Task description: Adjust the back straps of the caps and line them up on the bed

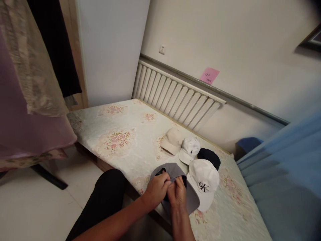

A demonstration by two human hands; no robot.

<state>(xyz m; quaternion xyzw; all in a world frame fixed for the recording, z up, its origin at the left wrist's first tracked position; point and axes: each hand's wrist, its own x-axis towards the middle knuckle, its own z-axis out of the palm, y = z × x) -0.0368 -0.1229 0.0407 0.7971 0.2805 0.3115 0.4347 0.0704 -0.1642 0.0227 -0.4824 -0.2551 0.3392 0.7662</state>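
A grey cap (192, 197) is in both my hands at the near edge of the bed, its brim pointing to the lower right. My left hand (156, 189) pinches the strap at the cap's back opening. Close beside it, my right hand (178, 193) has its fingers closed on the same strap. The fastening itself is mostly hidden by my fingers. Just right of the grey cap lies a white cap (206, 170) with dark letters on its front. Behind them are a beige cap (172, 140), a smaller white cap (191, 147) and a black cap (210, 157).
The caps lie on a bed with a floral mattress (132, 134). A white radiator (173, 92) runs along the wall, with a pink note (210, 75) above. Blue curtain (288, 167) hangs on the right. Clothes (32, 93) hang at left, and my knee (110, 184) is beside the bed.
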